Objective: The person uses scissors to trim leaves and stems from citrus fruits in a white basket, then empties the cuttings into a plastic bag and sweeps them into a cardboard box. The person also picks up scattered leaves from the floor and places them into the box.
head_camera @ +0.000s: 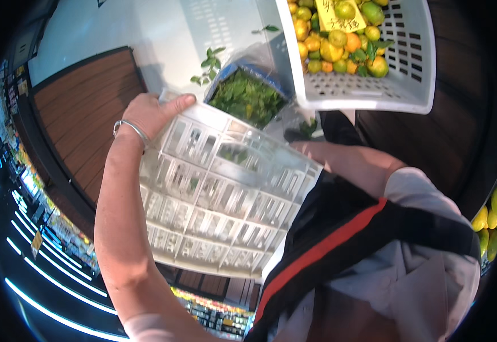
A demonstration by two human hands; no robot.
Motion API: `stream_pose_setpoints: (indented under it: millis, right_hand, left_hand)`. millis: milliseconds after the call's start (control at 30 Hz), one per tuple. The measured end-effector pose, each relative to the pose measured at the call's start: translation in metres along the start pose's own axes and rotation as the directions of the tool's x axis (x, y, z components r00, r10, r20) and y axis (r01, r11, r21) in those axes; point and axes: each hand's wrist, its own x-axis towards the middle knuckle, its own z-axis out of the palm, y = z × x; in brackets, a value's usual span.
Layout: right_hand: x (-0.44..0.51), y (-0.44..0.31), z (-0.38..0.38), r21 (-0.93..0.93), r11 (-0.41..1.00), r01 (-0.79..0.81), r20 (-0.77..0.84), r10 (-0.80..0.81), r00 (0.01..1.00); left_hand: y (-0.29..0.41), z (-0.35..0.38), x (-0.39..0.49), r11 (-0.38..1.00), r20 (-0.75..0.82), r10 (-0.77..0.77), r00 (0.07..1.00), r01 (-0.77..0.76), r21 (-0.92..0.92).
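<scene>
My left hand (156, 112), with a metal bangle at the wrist, grips the upper left edge of a white plastic slatted crate (227, 188). The thumb lies over the rim. Held tilted before my body, the crate shows its ribbed, slotted side. My right forearm reaches behind the crate's right edge, and that hand is hidden. Just beyond the crate's top edge lies a blue-edged container (269, 77) lined with clear plastic and holding green leaves (246, 96). Leafy sprigs (209, 66) lie beside it on a pale surface.
At upper right, a white basket (359, 104) holds green and orange citrus fruit (331, 50) and a yellow handwritten card (340, 17). Brown slatted boards (88, 119) stand at left. More yellow-green fruit (490, 226) shows at the far right. Store shelves appear along the left rim.
</scene>
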Motion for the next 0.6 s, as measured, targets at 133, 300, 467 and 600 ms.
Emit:
stream_pose_setpoints:
  millis: [133,300,467,600]
  right_hand:
    - [0.002,0.016,0.017,0.203,0.978,-0.055,-0.02,0.061,0.998]
    - [-0.04,-0.004,0.041,-0.423,0.89,0.17,-0.17,-0.262,0.95]
    - [-0.037,-0.018,0.112,-0.699,0.716,0.01,-0.479,-0.478,0.736]
    - [-0.014,0.0,0.057,-0.688,0.664,0.293,0.286,-0.123,0.95]
  left_hand:
    - [-0.007,0.016,-0.041,0.988,-0.222,0.144,0.964,-0.154,-0.028]
    - [-0.03,0.021,-0.065,0.964,-0.266,0.124,0.956,-0.18,-0.198]
    - [-0.053,0.015,-0.071,0.92,-0.277,0.107,0.955,-0.2,-0.338]
    - [-0.068,0.026,-0.121,0.908,-0.255,0.021,0.967,-0.125,-0.4]
